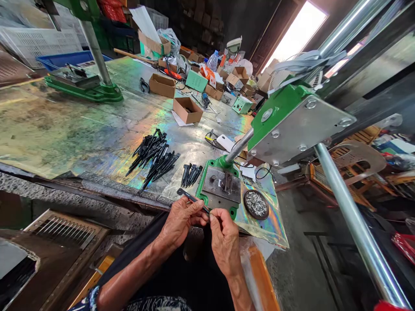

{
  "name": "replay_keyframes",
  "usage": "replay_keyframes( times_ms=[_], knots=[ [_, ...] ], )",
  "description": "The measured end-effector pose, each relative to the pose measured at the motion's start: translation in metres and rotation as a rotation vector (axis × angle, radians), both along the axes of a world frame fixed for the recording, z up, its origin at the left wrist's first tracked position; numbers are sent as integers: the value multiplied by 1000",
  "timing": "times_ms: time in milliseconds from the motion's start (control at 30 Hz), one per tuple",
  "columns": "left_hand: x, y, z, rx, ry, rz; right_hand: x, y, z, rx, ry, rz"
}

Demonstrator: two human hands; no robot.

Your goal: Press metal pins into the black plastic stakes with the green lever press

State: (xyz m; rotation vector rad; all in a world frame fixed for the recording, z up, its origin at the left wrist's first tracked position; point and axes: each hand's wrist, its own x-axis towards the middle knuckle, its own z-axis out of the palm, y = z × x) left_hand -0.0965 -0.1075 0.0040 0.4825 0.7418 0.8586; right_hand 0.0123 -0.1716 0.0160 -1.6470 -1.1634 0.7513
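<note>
The left hand (180,222) pinches a slim black plastic spike (191,198) between thumb and fingers, while the right hand (226,244) presses its fingertips together at the spike's tip. Both hover by a stained, iridescent workbench (81,138). At 1 o'clock from them sits a green press base with steel die plate (221,185); a round black dish of silver pins (256,204) lies at its 3 o'clock, loose black spikes (155,162) at its 9 o'clock.

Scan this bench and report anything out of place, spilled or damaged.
The black stakes lie in loose, crisscrossed heaps directly on the foil-covered bench, not in a container, which looks untidy. The bench's foil surface also looks blotched and worn.
</note>
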Motion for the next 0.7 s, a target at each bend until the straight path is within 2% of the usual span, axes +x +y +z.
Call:
replay_keyframes(
  times_ms=[100,333,567,700],
  knots=[
    [1,-2,1,90,109,49,-1,1,-4,-31,89,-19],
    [1,-4,5,332,312,70,-1,7,-11,-155,516,54],
    [-5,2,9,412,244,-135,8,9,-8,-174,755,45],
    [-4,6,9,412,205,-198,17,9,-8,-185,821,40]
  ],
)
